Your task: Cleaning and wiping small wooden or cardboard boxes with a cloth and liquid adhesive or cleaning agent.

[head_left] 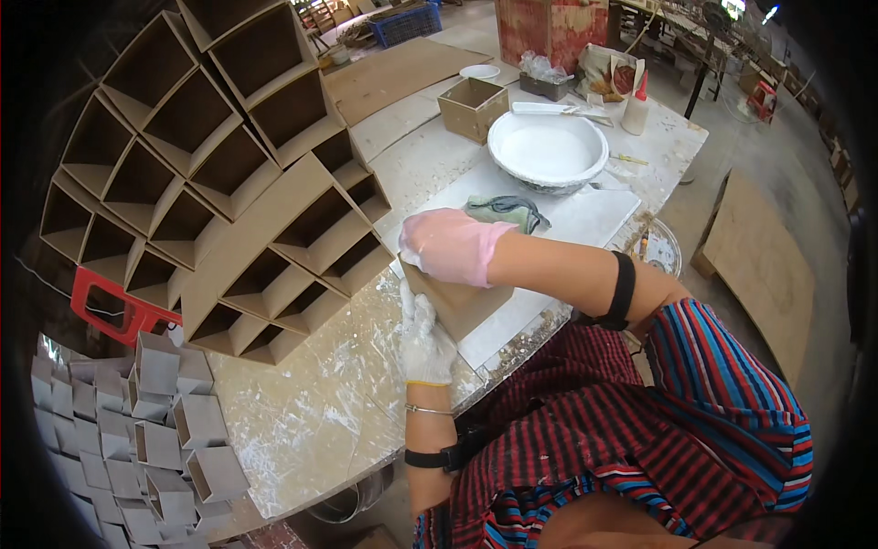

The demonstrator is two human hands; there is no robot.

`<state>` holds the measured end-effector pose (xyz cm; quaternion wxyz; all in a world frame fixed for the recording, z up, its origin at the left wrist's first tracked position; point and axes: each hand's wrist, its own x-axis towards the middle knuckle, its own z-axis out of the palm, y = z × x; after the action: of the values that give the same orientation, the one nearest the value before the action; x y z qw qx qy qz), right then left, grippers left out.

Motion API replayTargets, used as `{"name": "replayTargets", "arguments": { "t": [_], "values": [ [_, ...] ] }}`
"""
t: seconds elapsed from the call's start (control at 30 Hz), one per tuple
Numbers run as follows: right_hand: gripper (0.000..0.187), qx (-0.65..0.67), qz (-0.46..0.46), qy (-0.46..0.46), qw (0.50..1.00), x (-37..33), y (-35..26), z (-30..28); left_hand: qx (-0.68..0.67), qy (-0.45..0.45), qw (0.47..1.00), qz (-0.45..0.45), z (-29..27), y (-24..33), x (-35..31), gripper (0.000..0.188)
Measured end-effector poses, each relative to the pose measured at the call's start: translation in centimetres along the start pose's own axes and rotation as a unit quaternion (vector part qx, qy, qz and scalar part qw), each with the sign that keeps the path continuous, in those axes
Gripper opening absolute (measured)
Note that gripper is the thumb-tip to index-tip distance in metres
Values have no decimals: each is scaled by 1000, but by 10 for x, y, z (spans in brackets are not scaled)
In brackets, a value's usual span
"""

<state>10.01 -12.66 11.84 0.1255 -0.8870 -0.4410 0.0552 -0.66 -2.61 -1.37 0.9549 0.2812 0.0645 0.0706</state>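
A brown box [453,297], apparently of fibreboard, stands tilted on white paper near the front edge of the table. My left hand [423,343], in a white knit glove, grips its left side. Across the box's far end lies my right hand [448,245] in a pink glove, its fingers curled; what they hold is hidden. Just beyond that hand is a crumpled green cloth [506,212]. A wide white bowl [547,151] with white contents stands farther back, and a flat white-smeared tool [560,110] rests across its far rim.
Brown compartment boxes [197,183] are stacked high on the left, with grey boxes [155,444] below them. A small open box [473,108], a squeeze bottle [635,112] and a red-stained crate [551,37] stand at the back. A board [759,274] leans at right.
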Motion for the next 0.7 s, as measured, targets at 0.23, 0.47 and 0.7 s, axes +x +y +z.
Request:
{"name": "replayTargets", "arguments": {
  "t": [0.23, 0.47, 0.7],
  "values": [
    [30, 17, -24, 10, 1000, -6, 18, -10, -8, -25, 1000, 1, 3, 0, 1, 54],
    [30, 55, -17, -82, 995, -18, 14, 2, -9, 4, 1000, 8, -8, -4, 3, 52],
    [22, 102, -168, -33, 980, -41, 33, -12, 0, -17, 1000, 8, 0, -2, -3, 51]
  ]
}}
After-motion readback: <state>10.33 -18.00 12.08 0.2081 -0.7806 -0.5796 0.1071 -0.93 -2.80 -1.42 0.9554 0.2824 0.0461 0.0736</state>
